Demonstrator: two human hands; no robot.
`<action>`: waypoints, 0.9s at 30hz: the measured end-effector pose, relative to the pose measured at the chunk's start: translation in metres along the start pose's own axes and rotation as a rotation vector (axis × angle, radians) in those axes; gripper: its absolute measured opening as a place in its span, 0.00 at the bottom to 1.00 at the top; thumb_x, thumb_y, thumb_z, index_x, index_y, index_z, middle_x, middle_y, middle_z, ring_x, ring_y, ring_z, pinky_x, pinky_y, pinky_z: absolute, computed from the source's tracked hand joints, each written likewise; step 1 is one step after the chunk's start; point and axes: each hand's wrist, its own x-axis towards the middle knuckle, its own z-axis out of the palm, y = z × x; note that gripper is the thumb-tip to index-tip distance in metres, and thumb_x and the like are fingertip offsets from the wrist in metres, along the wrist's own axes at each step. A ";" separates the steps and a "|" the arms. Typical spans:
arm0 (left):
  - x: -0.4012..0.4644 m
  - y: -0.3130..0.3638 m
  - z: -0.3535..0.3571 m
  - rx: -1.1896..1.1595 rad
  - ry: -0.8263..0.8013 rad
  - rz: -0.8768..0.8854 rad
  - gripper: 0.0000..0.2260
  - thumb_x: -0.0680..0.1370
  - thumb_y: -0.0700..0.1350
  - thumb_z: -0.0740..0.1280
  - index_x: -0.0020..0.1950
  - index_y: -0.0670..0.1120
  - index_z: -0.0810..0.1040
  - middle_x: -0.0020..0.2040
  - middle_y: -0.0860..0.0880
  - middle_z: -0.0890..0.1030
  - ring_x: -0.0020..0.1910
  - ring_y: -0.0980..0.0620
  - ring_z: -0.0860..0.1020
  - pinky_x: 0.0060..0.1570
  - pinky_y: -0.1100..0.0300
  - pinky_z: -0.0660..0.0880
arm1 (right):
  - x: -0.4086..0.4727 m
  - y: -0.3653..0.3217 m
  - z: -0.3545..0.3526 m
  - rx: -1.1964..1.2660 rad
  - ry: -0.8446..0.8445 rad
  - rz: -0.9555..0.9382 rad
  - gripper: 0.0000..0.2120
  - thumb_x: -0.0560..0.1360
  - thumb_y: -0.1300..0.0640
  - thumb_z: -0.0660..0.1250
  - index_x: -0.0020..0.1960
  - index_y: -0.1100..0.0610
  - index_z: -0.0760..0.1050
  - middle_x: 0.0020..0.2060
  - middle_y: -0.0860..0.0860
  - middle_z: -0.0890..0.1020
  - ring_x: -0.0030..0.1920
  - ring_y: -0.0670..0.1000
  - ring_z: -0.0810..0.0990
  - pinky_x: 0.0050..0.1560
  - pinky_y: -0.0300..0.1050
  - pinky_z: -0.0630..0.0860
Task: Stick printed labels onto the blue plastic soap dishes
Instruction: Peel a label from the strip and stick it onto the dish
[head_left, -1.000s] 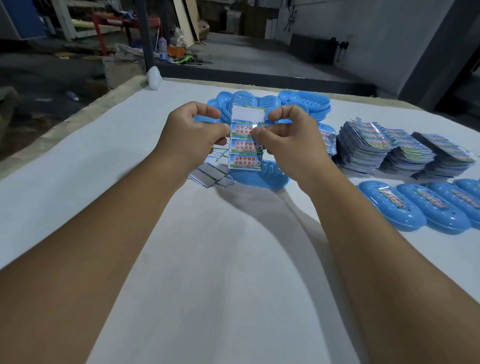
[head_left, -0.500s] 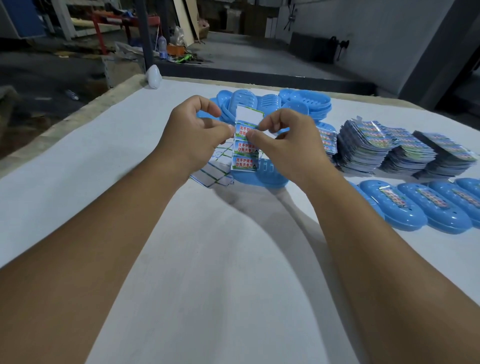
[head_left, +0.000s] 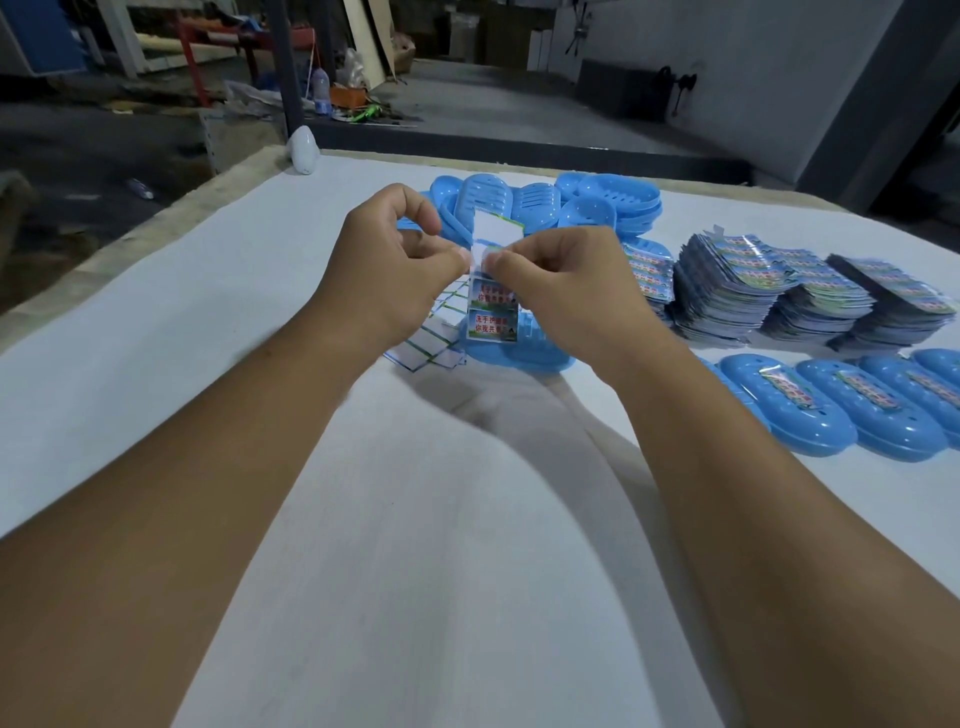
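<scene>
Both hands on label strip, above surface (head_left: 363, 519).
We pinch the strip (head_left: 492, 317) between left hand (head_left: 395, 270) and right hand (head_left: 566, 291), grips closed tight; a dish (head_left: 540, 353) lies beneath, labelled dishes (head_left: 831, 410) right.

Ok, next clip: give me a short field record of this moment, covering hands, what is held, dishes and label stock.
left hand: pinches the label strip at its left edge
right hand: pinches the same strip from the right
label strip: held upright above the table, blank at the top, printed labels below
dish under the strip: blue, on the table, partly hidden
unlabelled dishes: heaped at the far side
labelled dishes: in a row at the right
label stacks: piled behind that row
used backing sheets: lie beneath the left hand
table: white cover
</scene>
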 end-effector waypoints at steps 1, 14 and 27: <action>0.001 -0.001 0.000 0.017 0.016 -0.003 0.13 0.75 0.41 0.74 0.43 0.51 0.69 0.38 0.45 0.85 0.32 0.56 0.76 0.31 0.69 0.73 | 0.000 0.000 -0.001 0.005 -0.001 0.010 0.11 0.77 0.52 0.73 0.38 0.54 0.85 0.24 0.43 0.79 0.24 0.39 0.71 0.26 0.30 0.66; 0.013 -0.017 -0.011 0.297 0.078 -0.052 0.10 0.76 0.42 0.69 0.44 0.52 0.68 0.42 0.46 0.84 0.38 0.49 0.77 0.40 0.53 0.75 | 0.007 0.007 -0.012 0.016 0.022 0.195 0.12 0.72 0.51 0.73 0.37 0.60 0.83 0.31 0.53 0.81 0.31 0.47 0.72 0.35 0.45 0.72; 0.017 -0.028 -0.024 0.522 0.117 -0.209 0.12 0.74 0.50 0.72 0.51 0.49 0.73 0.44 0.53 0.76 0.38 0.58 0.73 0.31 0.62 0.64 | 0.009 0.010 -0.017 0.066 0.074 0.261 0.09 0.70 0.52 0.71 0.33 0.55 0.82 0.27 0.44 0.80 0.26 0.43 0.74 0.26 0.33 0.72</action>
